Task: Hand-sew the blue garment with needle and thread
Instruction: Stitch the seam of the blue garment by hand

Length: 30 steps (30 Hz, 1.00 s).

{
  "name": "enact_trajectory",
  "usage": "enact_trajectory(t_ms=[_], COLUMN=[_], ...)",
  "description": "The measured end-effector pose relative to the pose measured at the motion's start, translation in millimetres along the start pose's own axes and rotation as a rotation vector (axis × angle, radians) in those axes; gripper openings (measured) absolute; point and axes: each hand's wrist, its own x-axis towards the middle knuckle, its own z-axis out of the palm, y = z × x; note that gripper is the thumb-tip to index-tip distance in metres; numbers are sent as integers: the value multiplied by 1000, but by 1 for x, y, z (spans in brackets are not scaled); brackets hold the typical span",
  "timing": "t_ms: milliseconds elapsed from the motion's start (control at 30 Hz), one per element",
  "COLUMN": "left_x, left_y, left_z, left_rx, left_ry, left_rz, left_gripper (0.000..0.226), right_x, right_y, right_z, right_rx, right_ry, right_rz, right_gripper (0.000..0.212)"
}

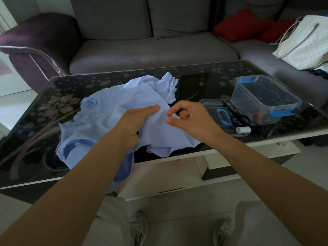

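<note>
Garment: the pale blue, ruffled cloth garment (106,107) lies crumpled on the dark, flower-patterned glass table (35,121), and one part spills over the near edge toward my knees.
Left hand: my left hand (136,121) grips a raised fold, thumb flat on top and fingers tucked under the cloth.
Right hand: my right hand (191,119) pinches the thin steel needle (171,113) between thumb and forefinger, with the other fingers curled in.
Key relation: the fold sits just left of the needle. The needle's long axis runs nearly level, left to right, with its cloth-side end at the fold's edge beside my left thumb. The right hand is the nearer one to the stitch point.
Thread: too fine for me to make out.
Room: close by my right wrist sit black scissors (237,118), a white spool (243,129) and a clear plastic box with blue clips (266,96). I judge the pull is freer upward and toward me than out to the right.
</note>
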Motion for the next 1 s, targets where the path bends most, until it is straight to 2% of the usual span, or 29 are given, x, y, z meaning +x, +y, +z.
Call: enact_trajectory(t_ms=[167,267,367,467,533,633,733,767,800,867,900,1000], left_x=[-2,-3,-3,-1,1,2,2,2,2,1,1,1], left_y=[0,0,-1,-1,0,0,1,1,1,1,0,0], left_z=[1,2,2,1,0,-1,0,0,1,1,0,0], left_rx=[95,96,92,85,68,32,19,11,2,-9,-11,-15], left_ry=[-36,-43,-27,-26,-27,24,64,66,72,76,77,59], left_rz=[-18,-22,-36,-54,-63,-69,-59,-53,-48,-39,-35,-43], left_gripper=[41,36,35,31,32,38,41,43,44,47,49,46], right_x=[7,10,11,10,5,-6,-15,-17,-17,-13,-10,-1], right_y=[8,11,13,10,5,-3,-3,-2,3,6,6,7], right_z=[9,11,11,9,4,-2,-3,-2,-3,-9,-13,-21], right_rx=[-104,-189,-234,-200,-133,-114,-342,-430,-501,-541,-507,-305], right_ry=[159,209,230,172,2,-531,-1119,-1217,-1241,-1111,-968,-392], right_rz=[-66,-76,-107,-153,-200,-124,82,145,173,152,134,115], right_gripper=[18,12,6,6,7,11,4,4,11,16,15,10])
